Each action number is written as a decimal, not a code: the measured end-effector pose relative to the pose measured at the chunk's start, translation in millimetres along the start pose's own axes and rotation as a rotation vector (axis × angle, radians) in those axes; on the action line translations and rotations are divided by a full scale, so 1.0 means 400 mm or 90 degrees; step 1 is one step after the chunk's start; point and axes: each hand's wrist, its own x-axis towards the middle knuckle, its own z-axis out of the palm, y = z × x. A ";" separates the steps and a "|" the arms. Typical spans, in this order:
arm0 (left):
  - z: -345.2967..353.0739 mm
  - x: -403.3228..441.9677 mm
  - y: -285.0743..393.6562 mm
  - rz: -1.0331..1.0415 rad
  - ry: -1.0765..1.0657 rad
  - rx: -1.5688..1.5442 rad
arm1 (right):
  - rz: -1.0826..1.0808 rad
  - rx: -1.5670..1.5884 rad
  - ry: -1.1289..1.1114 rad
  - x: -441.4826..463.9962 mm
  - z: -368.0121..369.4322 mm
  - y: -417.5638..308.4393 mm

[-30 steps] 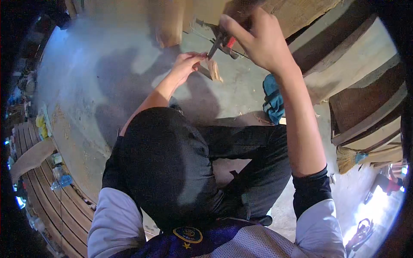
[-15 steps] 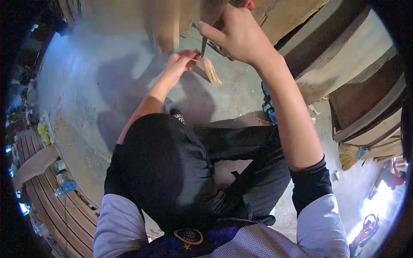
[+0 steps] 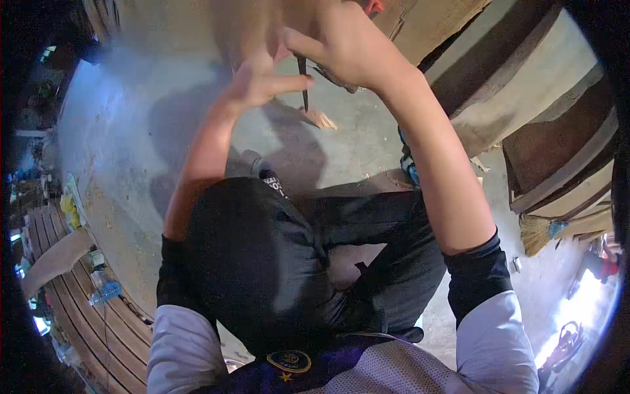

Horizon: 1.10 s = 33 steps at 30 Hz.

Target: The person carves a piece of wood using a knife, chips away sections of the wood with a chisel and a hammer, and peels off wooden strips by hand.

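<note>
My right hand [image 3: 357, 49] is closed around a dark, narrow, blade-like tool [image 3: 302, 85] pointing down at the floor; its grip is mostly hidden by my fingers. Just left of it is my left hand [image 3: 257, 82], thumb stretched out toward the tool and fingers raised, somewhat blurred. Nothing shows between that thumb and the fingers. Below the tool's tip lies a small pale bundle of split wood [image 3: 319, 119] on the concrete floor [image 3: 354, 154]. A blurred brown wooden surface [image 3: 190, 29] is beyond both hands.
Large curved wooden pieces [image 3: 518, 92] stand along the right side, with a straw broom [image 3: 538, 233] near them. A slatted wooden bench [image 3: 85, 295] on the left holds a plastic bottle [image 3: 105, 293]. My bent legs [image 3: 262, 243] are below my hands.
My left hand has moved up and away from the split wood, its thumb now spread. The wood now sits lower and appears shorter. My right hand has shifted slightly left with the tool.
</note>
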 end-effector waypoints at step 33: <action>0.039 0.106 0.275 0.084 0.157 -0.196 | -0.178 -0.076 0.033 -0.038 -0.003 -0.006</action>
